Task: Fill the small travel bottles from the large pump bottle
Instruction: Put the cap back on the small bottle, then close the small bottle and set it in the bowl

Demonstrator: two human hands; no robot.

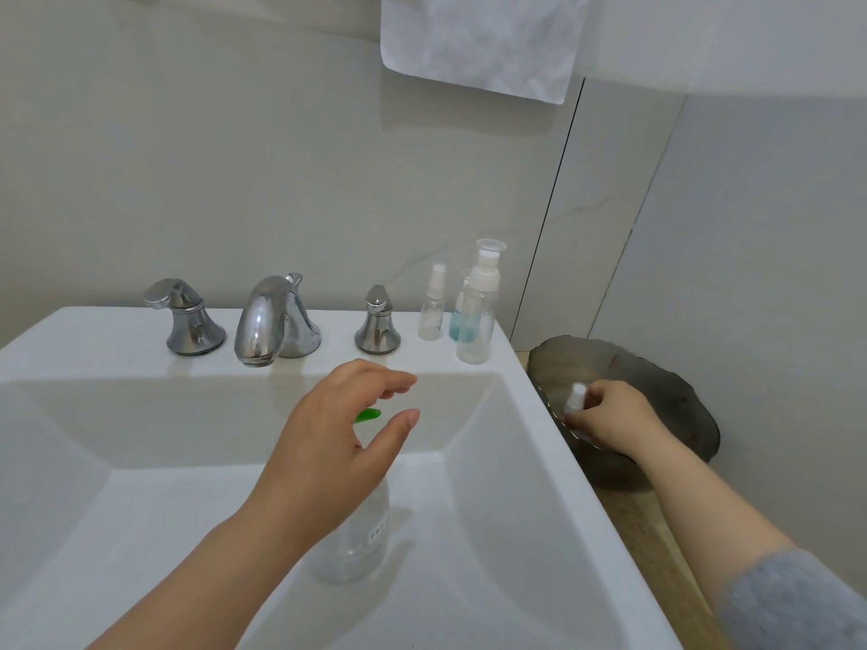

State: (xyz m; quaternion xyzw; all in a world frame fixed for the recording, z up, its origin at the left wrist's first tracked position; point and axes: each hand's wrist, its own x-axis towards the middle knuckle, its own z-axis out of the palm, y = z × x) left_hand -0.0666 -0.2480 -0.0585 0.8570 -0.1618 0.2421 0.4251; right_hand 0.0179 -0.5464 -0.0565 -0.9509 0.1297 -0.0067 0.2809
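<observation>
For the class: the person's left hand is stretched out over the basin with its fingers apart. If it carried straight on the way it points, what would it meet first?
Probably the green pump nozzle of the pump bottle, showing between the left hand's fingers; depth is unclear.

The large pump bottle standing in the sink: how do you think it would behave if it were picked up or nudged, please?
The large pump bottle looks clear and nearly empty, so it is probably light. It is tall and stands on the smooth sink floor, so a nudge may slide or tip it. The left hand hovers open above its green pump.
</observation>
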